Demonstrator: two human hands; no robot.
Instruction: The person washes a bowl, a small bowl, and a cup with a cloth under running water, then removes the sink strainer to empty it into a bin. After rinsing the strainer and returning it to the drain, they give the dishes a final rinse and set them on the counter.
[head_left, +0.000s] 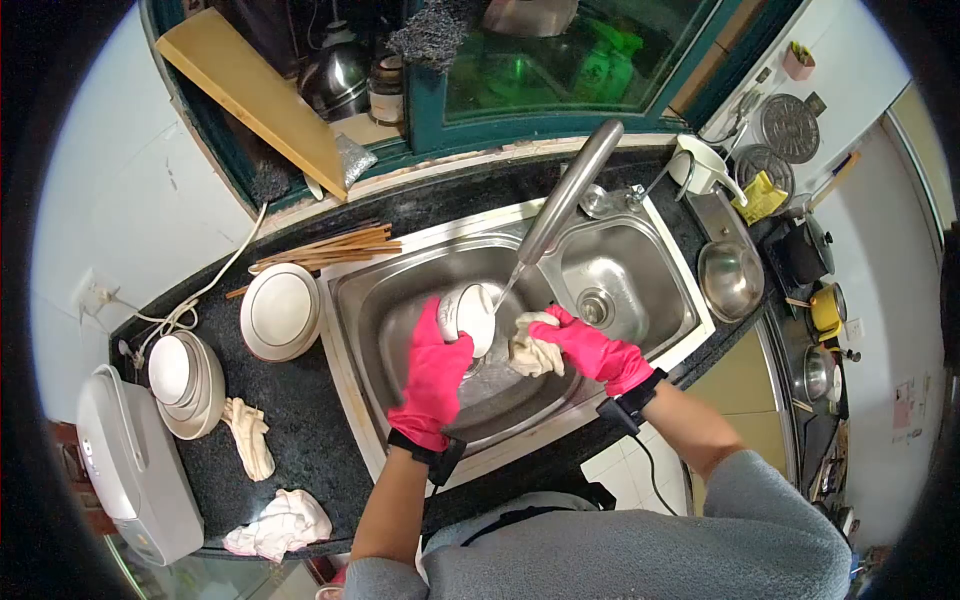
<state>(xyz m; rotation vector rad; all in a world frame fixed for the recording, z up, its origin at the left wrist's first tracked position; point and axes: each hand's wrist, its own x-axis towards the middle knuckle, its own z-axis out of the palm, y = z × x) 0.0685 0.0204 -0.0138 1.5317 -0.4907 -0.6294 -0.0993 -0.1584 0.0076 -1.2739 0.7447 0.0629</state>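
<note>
Over the left basin of the steel sink (365,330), my left hand (435,375), in a pink rubber glove, grips a small white bowl (476,318) tilted on its side. A thin stream of water from the faucet (570,190) runs down beside the bowl. My right hand (590,350), gloved in pink too, has its fingers closed round a crumpled off-white cloth (535,345) just right of the bowl. The bowl and the cloth are apart.
Stacked plates (281,310), nested bowls (186,382) and chopsticks (340,247) lie left of the sink. Two cloths (250,440) (285,525) and a white appliance (135,465) are at the lower left. A metal bowl (730,280) stands right of the sink.
</note>
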